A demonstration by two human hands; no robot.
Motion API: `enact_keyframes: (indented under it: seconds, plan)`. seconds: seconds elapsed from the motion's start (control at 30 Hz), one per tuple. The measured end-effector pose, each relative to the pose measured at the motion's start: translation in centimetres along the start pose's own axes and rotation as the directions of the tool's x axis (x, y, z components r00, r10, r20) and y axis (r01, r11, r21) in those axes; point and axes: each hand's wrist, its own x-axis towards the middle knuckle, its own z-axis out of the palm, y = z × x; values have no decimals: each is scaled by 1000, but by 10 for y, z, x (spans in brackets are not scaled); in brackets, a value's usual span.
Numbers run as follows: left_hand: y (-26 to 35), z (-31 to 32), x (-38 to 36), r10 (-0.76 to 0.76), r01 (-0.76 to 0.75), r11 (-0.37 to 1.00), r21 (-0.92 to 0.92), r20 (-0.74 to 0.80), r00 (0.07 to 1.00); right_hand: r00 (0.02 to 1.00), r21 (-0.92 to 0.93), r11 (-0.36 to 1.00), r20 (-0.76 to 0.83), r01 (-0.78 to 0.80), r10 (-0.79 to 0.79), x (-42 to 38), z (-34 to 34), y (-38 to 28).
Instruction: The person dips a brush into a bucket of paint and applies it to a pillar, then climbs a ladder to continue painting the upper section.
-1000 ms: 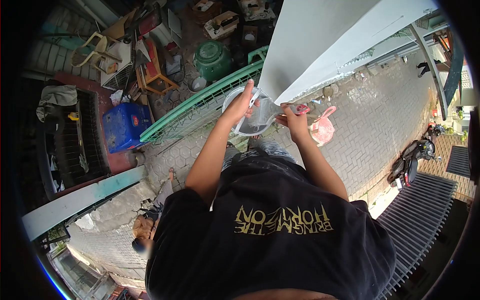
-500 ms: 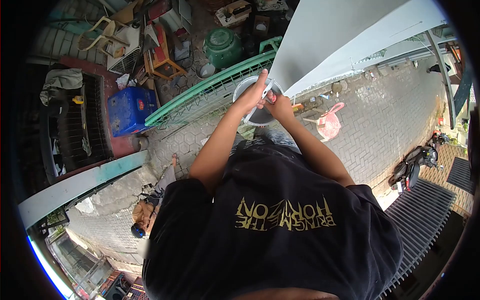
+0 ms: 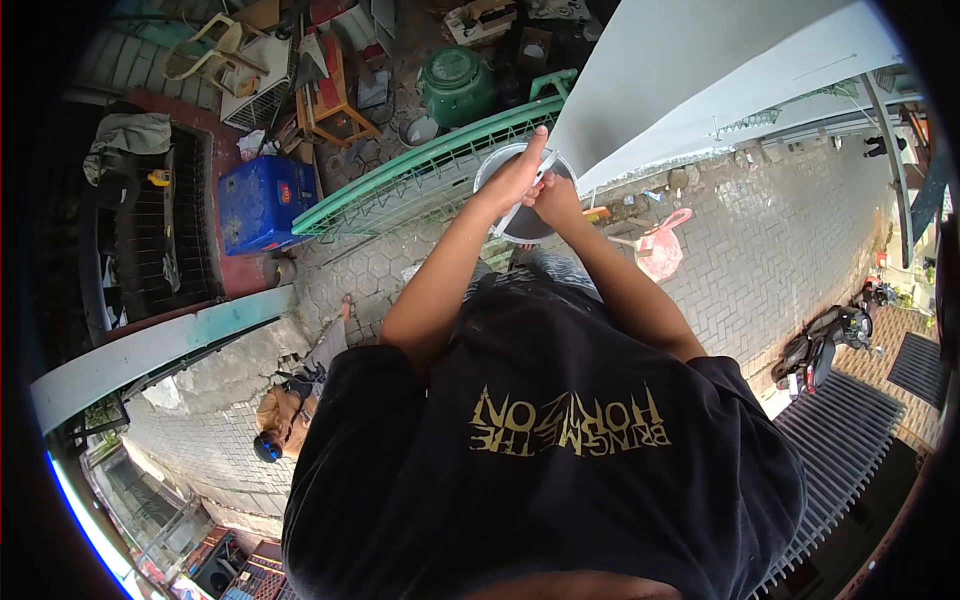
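Observation:
A round bucket [image 3: 532, 229] with a pale rim and grey inside is in front of my body, at the foot of a white wall. Over its opening, my left hand [image 3: 513, 184] has its thumb stretched out and its fingers curled around a pale flat strip [image 3: 547, 163]. The strip slants across the bucket's mouth; its full shape is hidden by my fingers. Close beside it, my right hand [image 3: 558, 202] is closed over the bucket, its fingers meeting those of my left. What my right hand grips is hidden.
A green metal fence [image 3: 420, 153] runs along the left of the bucket, with a white wall [image 3: 690, 80] ahead. A pink plastic bag [image 3: 660, 252] lies on the paving at right. Further off are a blue box [image 3: 262, 208], a parked motorcycle [image 3: 822, 345] and a person [image 3: 285, 420].
The view has shifted slightly. Both hands stay over the bucket; my right hand has turned a little, and the small red patch at its fingers no longer shows clearly.

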Motion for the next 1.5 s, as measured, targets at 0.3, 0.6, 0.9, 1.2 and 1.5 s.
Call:
enact_keyframes:
  seconds: [0.3,0.6,0.9,1.2,1.5]
  plan:
    - [-10,-4,-2,5,-6,999,54,22,1000,976,62,993,199,-102,88,-16,-35,-24]
    - [-8,2,-6,-29,29,996,83,-2,1000,992,-6,996,90,-88,89,-18,-8,-19]
    - [-22,-12,0,19,-15,998,55,-82,996,977,343,928,-94,-147,189,-42,-60,-21]
    - [-32,-23,10,-26,36,992,122,-78,997,858,854,373,150,-362,491,-51,-69,-9]
    - [-37,-24,12,-50,74,976,204,-122,991,886,869,368,151,-331,439,-57,-66,0]
